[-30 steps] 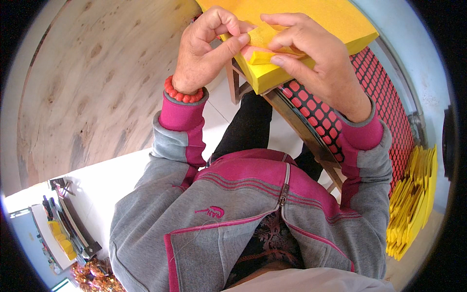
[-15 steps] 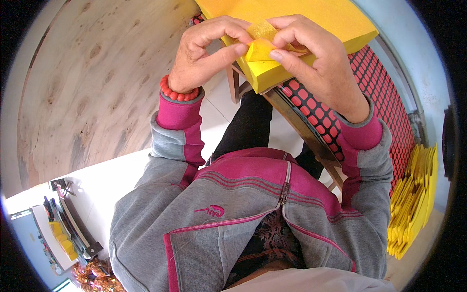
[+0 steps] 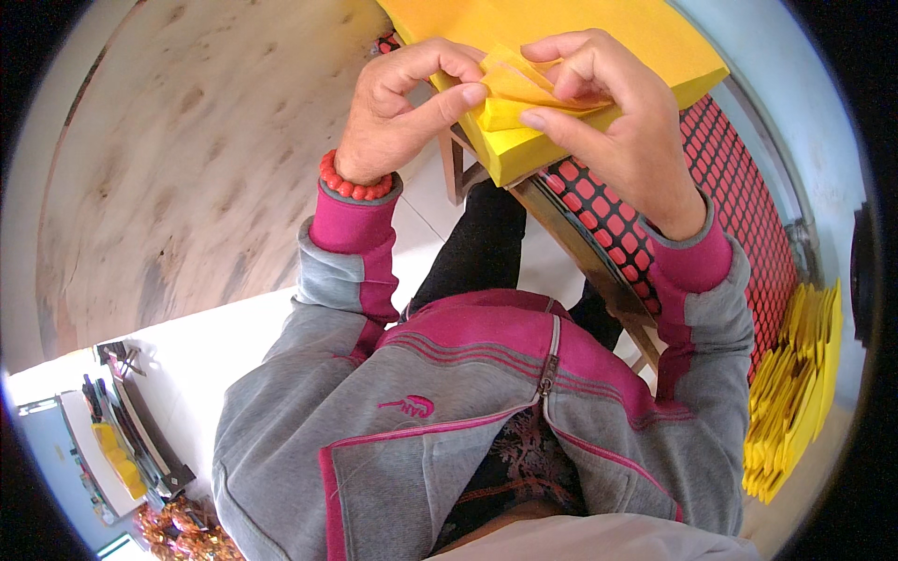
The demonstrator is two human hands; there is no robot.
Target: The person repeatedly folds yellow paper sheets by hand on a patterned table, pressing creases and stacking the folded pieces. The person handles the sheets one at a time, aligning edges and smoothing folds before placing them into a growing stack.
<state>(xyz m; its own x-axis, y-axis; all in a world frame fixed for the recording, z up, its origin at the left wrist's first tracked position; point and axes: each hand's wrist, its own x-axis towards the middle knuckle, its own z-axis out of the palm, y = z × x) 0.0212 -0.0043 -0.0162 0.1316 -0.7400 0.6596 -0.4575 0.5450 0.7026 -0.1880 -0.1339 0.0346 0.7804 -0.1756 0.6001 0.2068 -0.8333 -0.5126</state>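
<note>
Over the yellow block (image 3: 645, 45), left fingers (image 3: 453, 106) pinch a folded yellow sheet (image 3: 513, 86) while right fingers (image 3: 567, 130) have spread.

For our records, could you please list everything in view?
Folded piece: one, yellow, upper centre
Thick slab: one, yellow, top
Patterned surface: one, red and black, right
Wooden frame: one, brown, below the slab
Flat pieces: many, yellow, piled lower right
Wooden board: one, pale brown, upper left
Shiny bundle: one, orange-gold, lower left
Small items: several, yellow, lower left, kind unclear
Floor: one, white, centre
Bead bracelet: one, red, left of centre
Jacket: one, grey and magenta, worn
Trousers: one pair, black, centre
Left hand: one, bare, at folded piece's left edge
Right hand: one, bare, at its right side
</note>
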